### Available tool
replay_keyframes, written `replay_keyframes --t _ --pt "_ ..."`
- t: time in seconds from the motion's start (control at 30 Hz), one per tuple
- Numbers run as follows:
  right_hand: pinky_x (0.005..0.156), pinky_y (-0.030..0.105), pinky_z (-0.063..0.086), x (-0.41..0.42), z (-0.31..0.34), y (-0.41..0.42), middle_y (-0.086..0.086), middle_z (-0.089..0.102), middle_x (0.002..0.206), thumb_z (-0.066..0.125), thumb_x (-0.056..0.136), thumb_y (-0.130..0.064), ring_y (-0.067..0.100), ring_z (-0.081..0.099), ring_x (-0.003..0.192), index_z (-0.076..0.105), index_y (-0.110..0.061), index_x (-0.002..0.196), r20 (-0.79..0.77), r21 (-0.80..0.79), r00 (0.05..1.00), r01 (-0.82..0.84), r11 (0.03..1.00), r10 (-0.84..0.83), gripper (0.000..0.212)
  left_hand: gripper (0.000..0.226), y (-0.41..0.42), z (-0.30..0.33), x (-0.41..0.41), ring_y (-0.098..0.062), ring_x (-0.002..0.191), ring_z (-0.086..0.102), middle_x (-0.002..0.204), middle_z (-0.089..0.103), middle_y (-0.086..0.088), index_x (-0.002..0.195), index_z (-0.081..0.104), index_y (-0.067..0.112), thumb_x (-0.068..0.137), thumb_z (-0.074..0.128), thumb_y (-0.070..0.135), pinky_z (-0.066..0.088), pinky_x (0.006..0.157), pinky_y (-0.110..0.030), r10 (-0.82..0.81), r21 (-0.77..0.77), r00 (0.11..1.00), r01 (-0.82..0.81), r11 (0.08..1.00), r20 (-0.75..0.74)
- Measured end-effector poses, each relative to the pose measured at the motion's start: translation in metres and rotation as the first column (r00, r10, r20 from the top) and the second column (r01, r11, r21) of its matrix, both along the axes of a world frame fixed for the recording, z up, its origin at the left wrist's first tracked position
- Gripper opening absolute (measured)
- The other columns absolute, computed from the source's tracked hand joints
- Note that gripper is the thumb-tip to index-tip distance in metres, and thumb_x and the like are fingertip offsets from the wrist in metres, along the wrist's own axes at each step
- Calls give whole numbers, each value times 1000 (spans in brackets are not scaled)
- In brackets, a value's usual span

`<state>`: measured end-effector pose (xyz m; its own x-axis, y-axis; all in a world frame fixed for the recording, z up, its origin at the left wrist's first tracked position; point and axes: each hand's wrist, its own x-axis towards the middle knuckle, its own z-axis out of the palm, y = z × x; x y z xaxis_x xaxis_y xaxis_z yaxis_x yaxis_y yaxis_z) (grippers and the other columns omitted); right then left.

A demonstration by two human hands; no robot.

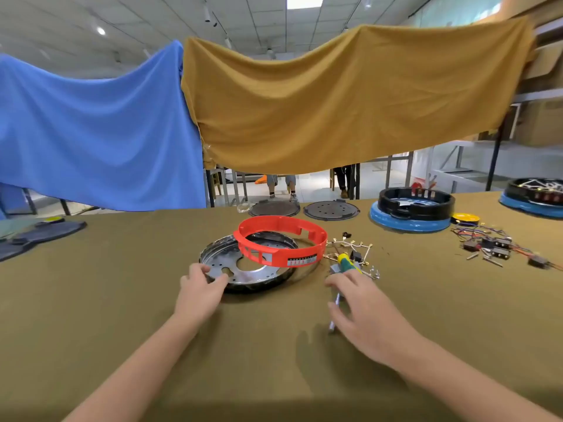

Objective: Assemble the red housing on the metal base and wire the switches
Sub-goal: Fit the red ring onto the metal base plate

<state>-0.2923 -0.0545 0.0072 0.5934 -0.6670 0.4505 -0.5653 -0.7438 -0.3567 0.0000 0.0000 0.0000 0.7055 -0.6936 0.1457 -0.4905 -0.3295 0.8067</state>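
We have the metal base (243,269) lying flat on the olive table cover (122,300) straight ahead of us, and the red housing (280,242) is propped on it askew: its near wall rests on the base's right half while its far side overhangs toward the back right, so ring and base are not yet concentric. Our left hand (199,289) is the nearer one to the base, fingers curled over its near-left rim and gripping it. Our right hand (362,312) sits just right of the base, fingers loosely spread over a screwdriver (341,287) whose long axis runs from the green-and-yellow handle, away from us, to the tip pointing back toward us; whether we actually grip it we cannot tell. Just behind the handle lies the wire harness (350,248) with its ring terminals. The switches (493,248) lie well apart at far right. We judge that seating the ring means sliding it left and toward us.
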Motion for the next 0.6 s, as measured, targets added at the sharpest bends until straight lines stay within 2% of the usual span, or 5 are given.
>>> replay_keyframes --t 0.2,0.27,0.33,0.47,0.6 --pt "107 28 38 67 -6 -38 1 35 140 55 95 -24 19 36 130 36 -21 146 22 -118 999 46 992 -43 55 52 -50 -4 26 -32 112 48 136 40 -17 135 41 11 88 61 21 39 98 -38 181 -80 978 -189 979 -102" --pt "113 32 32 85 -1 -54 6 31 149 56 96 -29 24 28 139 30 -18 151 68 -167 993 102 981 -91 61 48 -58 -7 34 -33 116 51 130 49 -15 131 45 13 85 58 12 42 98 -41 188 -118 979 -197 973 -85" --pt "118 38 26 99 -2 -69 8 33 152 57 97 -35 27 24 143 32 -15 152 39 -212 993 116 970 -110 64 47 -61 -12 42 -30 106 57 118 58 -9 123 49 18 77 55 9 46 91 -41 142 -184 981 -164 969 -130" --pt "104 43 40 110 -14 -86 6 61 120 61 95 -29 30 49 117 60 -12 122 19 -236 993 120 964 -119 32 41 -62 -19 55 -16 91 61 101 61 4 113 50 25 82 55 0 48 79 -34 102 -350 969 -179 920 -227" --pt "84 45 49 112 -19 -87 4 66 96 71 89 -20 29 56 91 66 -12 99 46 -288 995 98 953 -89 14 41 -67 -18 53 -7 84 59 100 59 8 114 50 24 83 53 -2 46 70 -26 86 -423 959 -199 884 -272"
